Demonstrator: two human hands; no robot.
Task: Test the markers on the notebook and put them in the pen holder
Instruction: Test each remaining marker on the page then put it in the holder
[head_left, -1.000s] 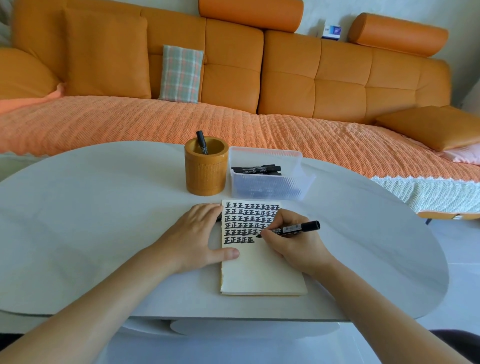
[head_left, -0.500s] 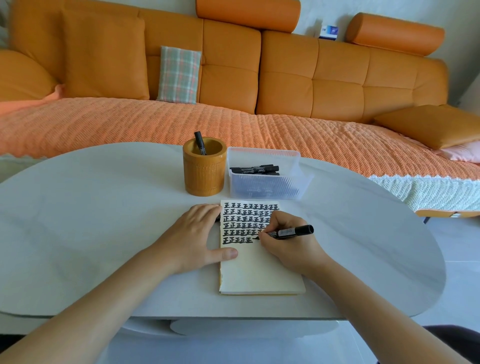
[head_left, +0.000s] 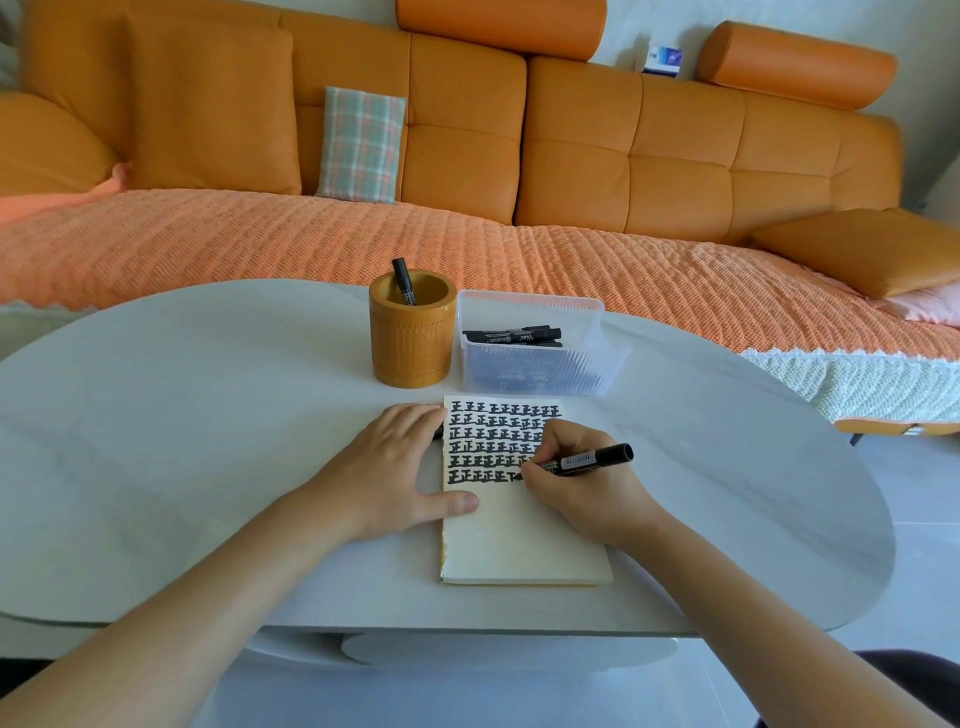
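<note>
Right hand (head_left: 587, 483) grips marker (head_left: 587, 460) — tip seemingly on notebook (head_left: 519, 540).

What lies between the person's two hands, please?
In the head view, the notebook, its page filled with black test marks, lies between the left hand and the right hand gripping the marker.

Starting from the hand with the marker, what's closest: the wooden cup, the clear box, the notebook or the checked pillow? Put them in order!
1. Notebook: right under the right hand.
2. Clear box: just behind it.
3. Wooden cup: behind, further left.
4. Checked pillow: far back on the sofa.
</note>
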